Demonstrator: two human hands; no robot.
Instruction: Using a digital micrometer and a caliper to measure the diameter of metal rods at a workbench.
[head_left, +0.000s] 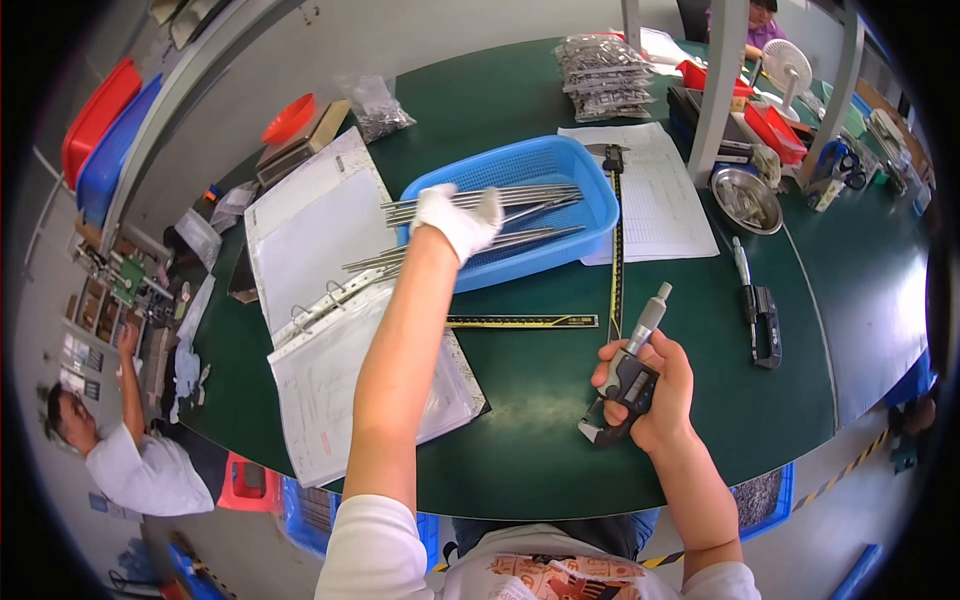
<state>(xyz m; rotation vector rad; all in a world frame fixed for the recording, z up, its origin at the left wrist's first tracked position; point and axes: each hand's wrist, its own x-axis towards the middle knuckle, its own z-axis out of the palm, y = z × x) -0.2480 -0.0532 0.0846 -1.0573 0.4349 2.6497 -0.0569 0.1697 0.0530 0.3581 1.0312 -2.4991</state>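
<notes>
My left hand (pixel 458 220), in a white glove, reaches over the left part of a blue plastic basket (pixel 605 205). Thin metal rods (pixel 535 196) lie in the basket, some sticking out past its left rim. The glove is on or just over the upper rods; its fingertips are blurred and partly hidden, so whether they grip is unclear. My bare right hand (pixel 665 385) is closed around a digital micrometer (pixel 630 378), its grey thimble pointing up and its dark frame angled toward the table edge. A long caliper (pixel 616 230) lies just right of the basket.
An open ring binder (pixel 330 365) lies left, partly under my left forearm. A steel ruler (pixel 530 321) lies before the basket; a second micrometer (pixel 762 315) and a metal bowl (pixel 745 200) are right. Bagged parts (pixel 605 75) are stacked behind. Grey posts (pixel 718 90) rise from the table.
</notes>
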